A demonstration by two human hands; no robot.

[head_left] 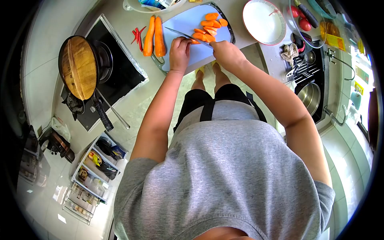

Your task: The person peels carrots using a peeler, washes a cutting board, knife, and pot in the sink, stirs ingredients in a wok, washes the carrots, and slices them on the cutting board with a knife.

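Observation:
My right hand (228,55) grips a kitchen knife (181,33) by its handle, the blade slanting over a blue cutting board (176,21) to the far left. Close to the blade, my left hand (180,53) has its fingers curled down on a carrot piece (195,41), mostly hidden by the fingers and the knife. Thick slanted carrot slices (210,29) lie on the board beyond the knife. Two whole peeled carrots (159,38) rest side by side at the board's left edge. Red chillies (138,37) lie left of them.
A white bowl (264,22) stands right of the board, with a glass bowl (309,38) and tomatoes (305,25) beyond. The sink at right holds a metal pot (309,98). A wok with a wooden lid (80,68) sits on the stove at left.

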